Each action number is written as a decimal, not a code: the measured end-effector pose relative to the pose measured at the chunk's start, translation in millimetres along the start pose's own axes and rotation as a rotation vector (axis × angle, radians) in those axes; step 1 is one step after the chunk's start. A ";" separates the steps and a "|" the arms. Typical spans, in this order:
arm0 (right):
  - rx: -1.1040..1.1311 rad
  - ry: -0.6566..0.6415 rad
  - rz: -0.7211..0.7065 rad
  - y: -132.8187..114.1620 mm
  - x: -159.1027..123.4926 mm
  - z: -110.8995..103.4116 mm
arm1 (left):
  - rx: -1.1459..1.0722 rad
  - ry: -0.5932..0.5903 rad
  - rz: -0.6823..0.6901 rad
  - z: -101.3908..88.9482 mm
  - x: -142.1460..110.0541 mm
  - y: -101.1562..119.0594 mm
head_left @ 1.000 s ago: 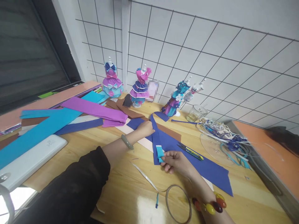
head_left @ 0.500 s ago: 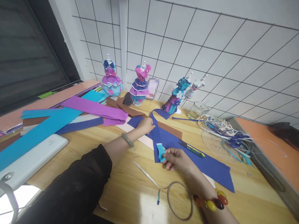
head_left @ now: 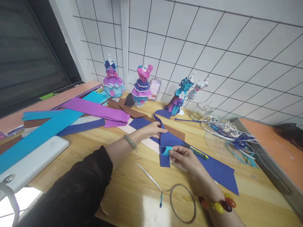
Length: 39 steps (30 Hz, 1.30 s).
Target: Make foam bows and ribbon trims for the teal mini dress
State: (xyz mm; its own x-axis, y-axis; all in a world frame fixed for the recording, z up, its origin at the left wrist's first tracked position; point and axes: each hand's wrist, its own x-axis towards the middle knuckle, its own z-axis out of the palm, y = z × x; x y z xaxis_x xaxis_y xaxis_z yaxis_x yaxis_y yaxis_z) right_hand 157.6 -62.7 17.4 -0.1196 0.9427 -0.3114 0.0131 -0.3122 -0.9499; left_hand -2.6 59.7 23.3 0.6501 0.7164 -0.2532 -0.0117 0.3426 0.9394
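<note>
Right hand (head_left: 184,156): finger and thumb pinched on a turquoise tab (head_left: 167,151). Tab: held over the lower part of a navy strip (head_left: 165,161), near the table's middle. Left hand (head_left: 152,130): fingers narrowed and touching the strip above the tab; we cannot tell whether they grip it. Strip: far end curled.

Beneath, we list a navy sheet (head_left: 220,171), bearing snips (head_left: 199,152) just beside the right hand. Nearer us: a white ribbon (head_left: 149,176) and a ring (head_left: 195,206), on the wood table (head_left: 127,192). To our left: violet cloth (head_left: 94,110), overlapping turquoise cloth (head_left: 47,135). At the back: dress forms (head_left: 114,83) and a glass jar (head_left: 201,112). Right of the jar: tangled trimmings (head_left: 228,132).
</note>
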 end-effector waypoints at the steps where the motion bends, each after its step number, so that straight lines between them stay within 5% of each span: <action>1: 0.011 0.002 0.002 -1.0 -0.5 0.4 | 0.010 -0.028 -0.025 0.8 -1.2 -0.9; 12: 0.021 0.010 -0.046 -6.7 -4.5 -0.1 | 0.067 -0.079 -0.180 12.8 -0.9 -3.3; 22: -0.055 0.038 -0.008 9.3 5.9 -4.2 | -0.032 -0.087 -0.135 9.7 -1.3 2.4; 30: -0.225 0.214 -0.094 -6.3 -1.0 1.6 | 0.052 -0.144 -0.005 7.5 -3.6 0.0; 39: -0.170 0.129 -0.044 -3.7 -0.7 1.0 | 0.029 -0.111 0.033 7.5 -5.5 4.8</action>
State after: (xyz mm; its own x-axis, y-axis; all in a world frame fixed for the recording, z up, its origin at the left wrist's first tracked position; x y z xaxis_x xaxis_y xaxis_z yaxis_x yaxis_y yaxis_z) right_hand 156.7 -62.4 21.1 0.0046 0.9656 -0.2601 0.1789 -0.2567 -0.9498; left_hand -0.5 52.8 30.9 0.7295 0.6551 -0.1965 -0.0136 0.3011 0.9535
